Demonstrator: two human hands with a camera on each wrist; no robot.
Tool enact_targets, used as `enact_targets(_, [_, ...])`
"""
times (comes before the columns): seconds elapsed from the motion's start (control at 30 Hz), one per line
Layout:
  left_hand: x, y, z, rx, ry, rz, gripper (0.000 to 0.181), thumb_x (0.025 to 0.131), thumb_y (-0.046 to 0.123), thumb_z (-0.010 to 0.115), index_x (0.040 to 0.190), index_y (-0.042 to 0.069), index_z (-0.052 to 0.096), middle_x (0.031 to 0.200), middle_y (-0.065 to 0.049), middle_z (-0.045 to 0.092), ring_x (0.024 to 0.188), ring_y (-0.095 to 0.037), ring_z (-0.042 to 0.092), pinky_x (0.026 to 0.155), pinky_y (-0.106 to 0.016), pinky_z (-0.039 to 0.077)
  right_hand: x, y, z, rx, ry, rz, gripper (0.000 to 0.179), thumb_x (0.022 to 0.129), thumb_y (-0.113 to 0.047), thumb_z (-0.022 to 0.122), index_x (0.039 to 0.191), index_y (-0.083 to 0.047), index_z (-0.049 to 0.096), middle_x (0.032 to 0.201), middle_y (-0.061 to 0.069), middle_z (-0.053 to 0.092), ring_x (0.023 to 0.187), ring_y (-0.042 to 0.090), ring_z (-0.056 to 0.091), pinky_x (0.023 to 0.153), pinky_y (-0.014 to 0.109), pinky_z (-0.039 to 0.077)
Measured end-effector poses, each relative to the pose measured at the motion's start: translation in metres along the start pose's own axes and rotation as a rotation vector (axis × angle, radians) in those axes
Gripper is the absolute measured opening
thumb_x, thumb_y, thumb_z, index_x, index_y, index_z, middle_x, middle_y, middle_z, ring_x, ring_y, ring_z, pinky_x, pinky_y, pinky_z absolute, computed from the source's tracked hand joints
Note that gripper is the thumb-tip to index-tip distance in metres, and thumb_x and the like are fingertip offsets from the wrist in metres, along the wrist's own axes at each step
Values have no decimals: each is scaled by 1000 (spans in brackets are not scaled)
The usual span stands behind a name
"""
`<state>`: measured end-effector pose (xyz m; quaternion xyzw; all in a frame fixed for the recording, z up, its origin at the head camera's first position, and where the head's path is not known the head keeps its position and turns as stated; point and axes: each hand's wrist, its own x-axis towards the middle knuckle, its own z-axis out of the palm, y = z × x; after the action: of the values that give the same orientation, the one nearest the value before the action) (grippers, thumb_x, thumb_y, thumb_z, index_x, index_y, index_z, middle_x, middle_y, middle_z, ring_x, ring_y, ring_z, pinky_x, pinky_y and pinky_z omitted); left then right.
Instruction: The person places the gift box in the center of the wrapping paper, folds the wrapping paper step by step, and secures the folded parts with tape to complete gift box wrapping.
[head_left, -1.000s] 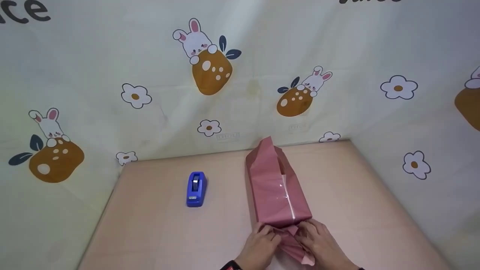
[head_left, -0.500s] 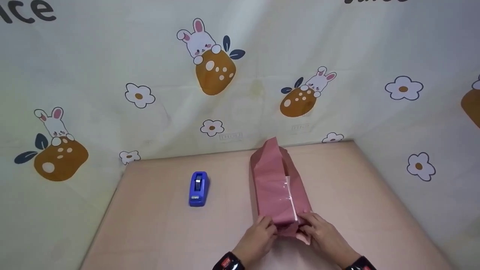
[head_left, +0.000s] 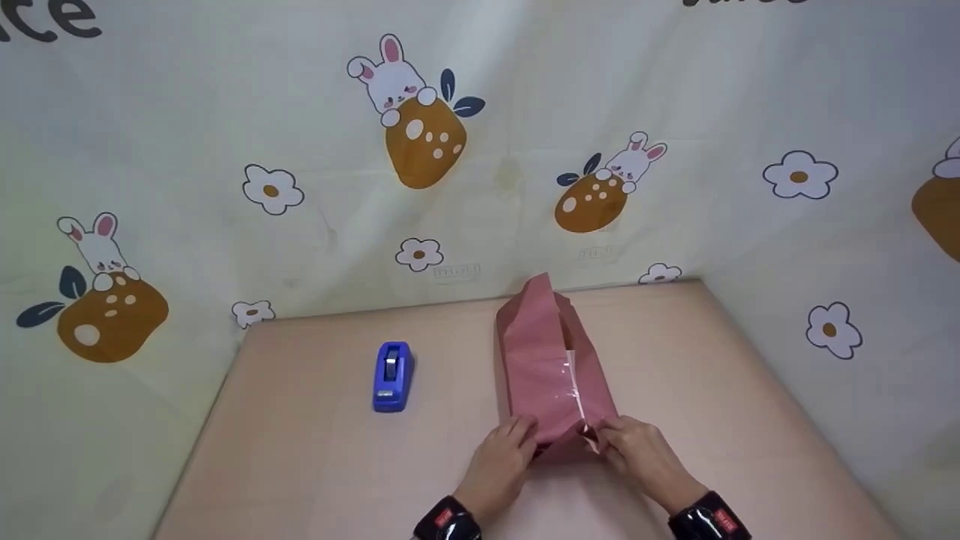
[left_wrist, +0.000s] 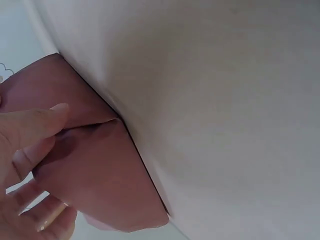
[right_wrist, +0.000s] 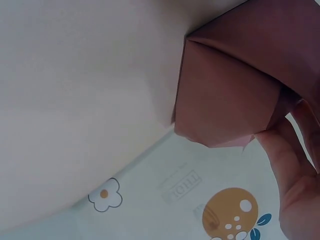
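Note:
A package wrapped in dusky pink paper (head_left: 536,375) lies lengthwise on the table, a strip of clear tape (head_left: 575,386) running along its top seam. Its far end stands up in a loose peak. My left hand (head_left: 496,459) pinches the near left corner, and my right hand (head_left: 643,456) grips the near right corner. Between them the near end paper is folded upward. In the left wrist view the thumb and forefinger hold a creased paper flap (left_wrist: 115,175). The right wrist view has the fingers at the edge of a folded flap (right_wrist: 225,95).
A blue tape dispenser (head_left: 392,379) stands on the table to the left of the package. The beige table (head_left: 315,450) meets a pale backdrop (head_left: 510,97) printed with rabbits and flowers at its back and sides. Both wrists wear black bands.
The crumpled paper tail at the near end has been lifted and folded up against the package. Both hands have moved forward and now hold the near corners.

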<state>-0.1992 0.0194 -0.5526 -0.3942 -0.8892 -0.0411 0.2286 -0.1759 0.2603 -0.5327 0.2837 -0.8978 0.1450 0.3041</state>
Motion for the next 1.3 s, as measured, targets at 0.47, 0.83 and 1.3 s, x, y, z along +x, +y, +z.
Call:
enact_targets(0.47, [17,-16,9,54,97,95,38,68,24,75,95,10,51,89,1,46,81,-12,45,72,-23,42,-1,4,-3,36,-23,-92,14,65,-6,79,78,-8,74,83,-3,66,72,10,61,63,21,52])
enact_targets(0.83, [12,-13,-9,-173,-84,-11,45,72,34,75,103,10,53,107,-2,51,93,-14,50,76,-23,50,4,2,0,48,-2,-9,14,65,-10,80,62,-13,66,66,-10,59,59,4,57,54,14,46])
enact_targets(1.3, [26,9,-13,-86,-5,-143,20,81,36,67,86,17,60,87,4,64,80,-13,60,87,-35,51,3,15,-19,356,-308,246,20,80,-23,72,96,-15,64,102,0,69,90,14,64,76,31,54])
